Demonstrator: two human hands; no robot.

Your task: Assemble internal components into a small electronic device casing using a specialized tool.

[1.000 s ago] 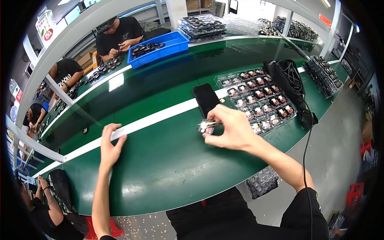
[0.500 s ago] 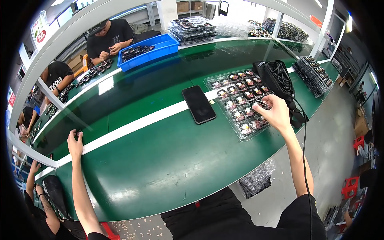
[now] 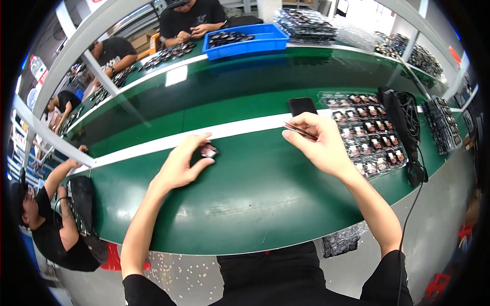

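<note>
My left hand (image 3: 182, 162) is over the green work surface, left of the middle. Between its thumb and fingertips sits a small black part (image 3: 208, 151) with a pinkish-white area on it. Tweezers (image 3: 300, 131) are pinched in my right hand (image 3: 321, 143), their tips pointing left, apart from the part. Beyond that hand lies a black phone (image 3: 302, 105), partly hidden by the fingers. To the right is a clear plastic tray (image 3: 324, 96) holding rows of similar small black parts with light tops.
A black bag with coiled cable (image 3: 408, 115) lies right of the tray, near stacked filled trays (image 3: 442, 125). Across the bench stand a blue bin (image 3: 270, 42) of dark parts and more stacks (image 3: 305, 25). Co-workers sit across and at left. White frame posts (image 3: 99, 69) rise at left.
My left hand has come from the far left toward the middle with the black part. My right hand has moved left off the tray, still holding the tweezers. The view has shifted too.
</note>
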